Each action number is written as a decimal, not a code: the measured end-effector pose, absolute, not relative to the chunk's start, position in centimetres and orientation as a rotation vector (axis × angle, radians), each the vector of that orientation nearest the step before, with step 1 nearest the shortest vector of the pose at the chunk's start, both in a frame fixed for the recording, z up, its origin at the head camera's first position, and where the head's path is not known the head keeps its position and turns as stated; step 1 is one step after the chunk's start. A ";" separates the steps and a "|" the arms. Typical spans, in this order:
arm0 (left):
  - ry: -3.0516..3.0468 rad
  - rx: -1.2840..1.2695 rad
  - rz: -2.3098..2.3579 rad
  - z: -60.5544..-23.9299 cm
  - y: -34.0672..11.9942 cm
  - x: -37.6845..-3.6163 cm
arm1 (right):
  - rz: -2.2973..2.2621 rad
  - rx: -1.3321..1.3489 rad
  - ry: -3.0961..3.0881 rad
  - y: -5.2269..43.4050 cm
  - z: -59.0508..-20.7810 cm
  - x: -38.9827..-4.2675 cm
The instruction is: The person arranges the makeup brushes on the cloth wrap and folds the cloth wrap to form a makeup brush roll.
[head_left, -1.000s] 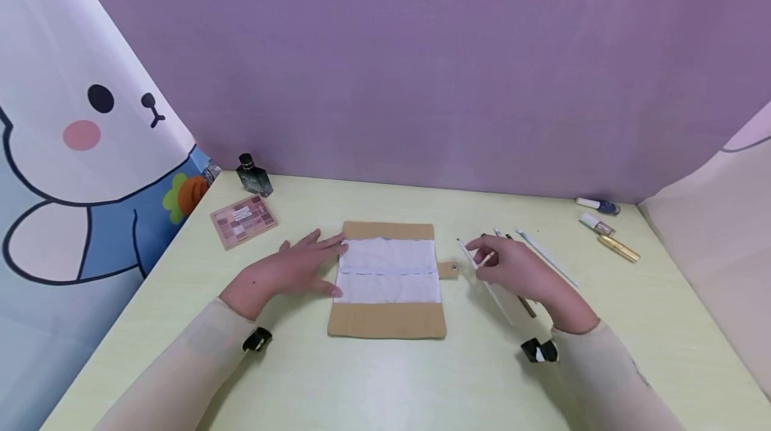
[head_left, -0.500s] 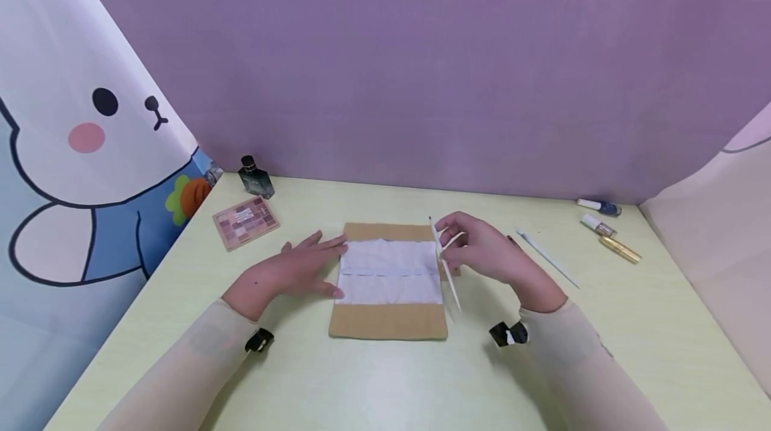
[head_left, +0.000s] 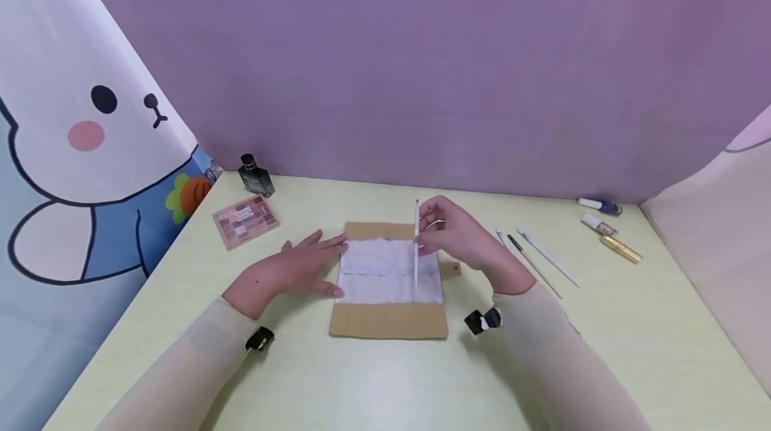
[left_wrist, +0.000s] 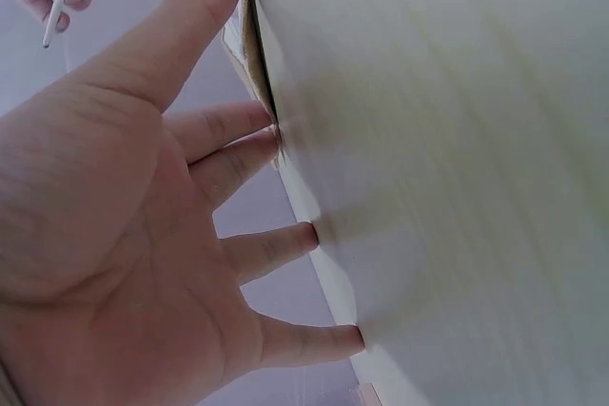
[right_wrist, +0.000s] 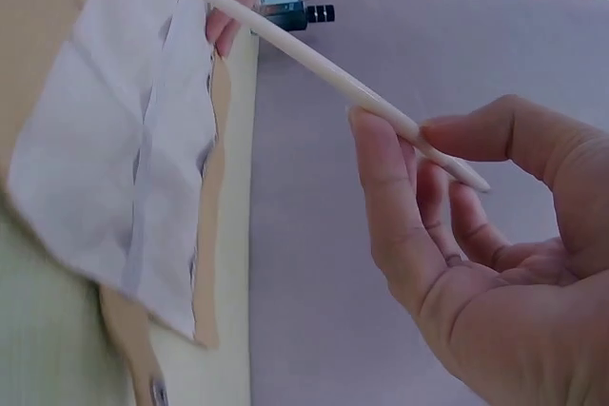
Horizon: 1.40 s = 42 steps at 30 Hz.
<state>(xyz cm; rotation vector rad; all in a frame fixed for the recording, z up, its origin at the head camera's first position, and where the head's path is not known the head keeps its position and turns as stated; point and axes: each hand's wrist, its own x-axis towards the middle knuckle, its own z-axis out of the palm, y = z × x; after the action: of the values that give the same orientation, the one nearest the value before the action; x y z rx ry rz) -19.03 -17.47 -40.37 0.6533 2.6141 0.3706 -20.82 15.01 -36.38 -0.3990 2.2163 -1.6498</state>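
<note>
An unfolded tan fabric case (head_left: 388,320) with a white cloth lining (head_left: 373,287) lies flat on the table, its snap tab (head_left: 448,270) sticking out to the right. My left hand (head_left: 295,269) rests with spread fingers at the case's left edge, thumb and fingertips on that edge. Above the right part of the lining, my right hand (head_left: 452,233) pinches a slim white pencil-like stick (head_left: 416,260) between thumb and fingers. In the head view the stick stands nearly upright with its dark tip up. The right wrist view shows the stick (right_wrist: 304,62) slanting over the lining.
Right of the case lie a dark thin stick (head_left: 533,264) and pale sticks, one a white stick (head_left: 548,257). Farther right are a gold tube (head_left: 620,249) and two small bottles. A pink palette (head_left: 245,222) and a dark bottle (head_left: 255,179) stand back left.
My right hand has carried the white stick leftward from beside the other sticks to over the case, turning it from slanted to nearly upright. My left hand has stayed in place.
</note>
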 end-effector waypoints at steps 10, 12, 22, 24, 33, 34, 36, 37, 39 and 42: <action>2.609 0.648 0.370 -40.1 -17.4 -18.9 | -1.895 -0.236 2.099 10.5 -37.0 -22.4; 2.610 0.656 0.366 -40.2 -17.4 -18.9 | -1.939 -0.194 2.090 9.7 -37.3 -22.7; 2.609 0.667 0.364 -40.3 -17.5 -19.1 | -1.900 -0.159 2.159 6.9 -38.7 -24.1; 2.607 0.659 0.361 -40.4 -17.5 -19.1 | -1.898 -0.153 2.152 6.5 -38.8 -24.3; 2.605 0.632 0.356 -40.3 -17.3 -19.2 | -1.837 -0.165 2.161 5.3 -39.7 -25.1; 2.605 0.630 0.356 -40.3 -17.3 -19.2 | -1.835 -0.168 2.152 5.1 -39.8 -25.2; 2.605 0.629 0.358 -40.2 -17.3 -19.2 | -1.818 -0.172 2.151 4.9 -39.9 -25.2; 2.605 0.630 0.361 -40.2 -17.3 -19.2 | -1.812 -0.172 2.153 4.9 -39.9 -25.3; 2.605 0.633 0.367 -40.2 -17.3 -19.2 | -1.794 -0.173 2.172 4.8 -39.9 -25.4; 2.607 0.642 0.366 -40.2 -17.4 -19.2 | -1.785 -0.171 2.192 4.7 -39.9 -25.4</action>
<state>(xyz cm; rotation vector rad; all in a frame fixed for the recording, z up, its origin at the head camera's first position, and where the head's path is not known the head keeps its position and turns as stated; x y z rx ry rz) -19.19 -17.40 -40.22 0.6416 2.6072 0.3657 -25.44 4.69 -39.90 -0.1708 2.1917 -1.7846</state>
